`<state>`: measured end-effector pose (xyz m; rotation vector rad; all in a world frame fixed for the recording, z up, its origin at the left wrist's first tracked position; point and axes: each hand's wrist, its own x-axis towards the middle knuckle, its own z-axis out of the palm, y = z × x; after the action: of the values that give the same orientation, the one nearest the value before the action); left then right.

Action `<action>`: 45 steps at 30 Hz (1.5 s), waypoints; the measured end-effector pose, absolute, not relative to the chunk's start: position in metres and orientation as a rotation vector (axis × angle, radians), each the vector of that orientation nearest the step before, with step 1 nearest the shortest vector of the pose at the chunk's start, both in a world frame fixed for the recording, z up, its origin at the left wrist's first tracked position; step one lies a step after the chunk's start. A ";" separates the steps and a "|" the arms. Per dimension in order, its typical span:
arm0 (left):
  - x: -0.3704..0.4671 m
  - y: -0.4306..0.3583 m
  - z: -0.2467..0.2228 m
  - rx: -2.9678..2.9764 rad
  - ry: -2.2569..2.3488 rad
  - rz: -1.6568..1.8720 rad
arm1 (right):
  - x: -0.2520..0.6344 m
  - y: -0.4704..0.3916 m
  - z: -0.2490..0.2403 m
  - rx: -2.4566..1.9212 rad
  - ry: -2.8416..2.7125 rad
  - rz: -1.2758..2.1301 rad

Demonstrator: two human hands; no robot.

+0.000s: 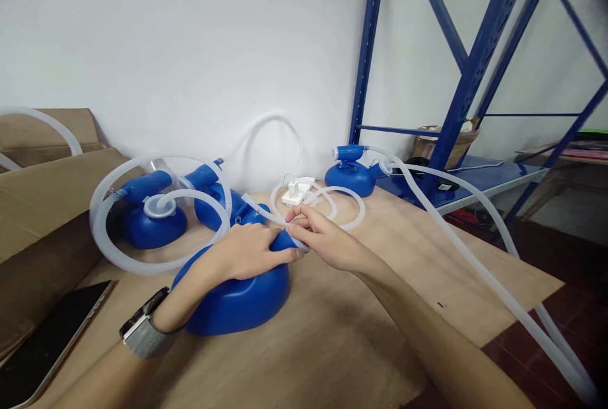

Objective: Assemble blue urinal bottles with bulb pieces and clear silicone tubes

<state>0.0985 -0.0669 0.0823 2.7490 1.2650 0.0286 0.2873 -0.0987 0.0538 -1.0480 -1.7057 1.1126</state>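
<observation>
A squat blue plastic urinal bottle (247, 300) rests on the wooden table in front of me. My left hand (247, 249) lies over its top, fingers around the neck and thumb along the near side. At the bottle's mouth (285, 241), on the right end, my right hand (325, 238) has its fingers bent together against the rim. Whatever those fingers may pinch is too small or hidden to make out. A clear hose (266, 214) runs just behind the bottle; whether it joins this one is hidden by my left hand.
More blue bottles with coiled hoses stand at the left (154, 228) and back right (349, 180). A white power strip (298, 192) lies behind my hands. A cardboard box (57, 187) and a dark tablet (57, 339) occupy the left. Blue metal shelving (456, 105) rises at right.
</observation>
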 end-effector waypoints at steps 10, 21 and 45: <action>0.097 -0.065 0.081 2.726 1.249 0.040 | 0.284 -0.097 0.052 -1.021 -1.665 1.122; 0.096 -0.068 0.087 2.671 1.212 0.018 | 0.286 -0.097 0.050 -1.036 -1.728 1.045; 0.095 -0.068 0.089 2.709 1.196 -0.001 | 0.287 -0.095 0.049 -1.042 -1.731 1.045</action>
<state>0.0954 -0.0681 0.0887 2.7089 1.1957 -0.0011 0.2874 -0.0947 0.0491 -1.0424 -1.7313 1.0453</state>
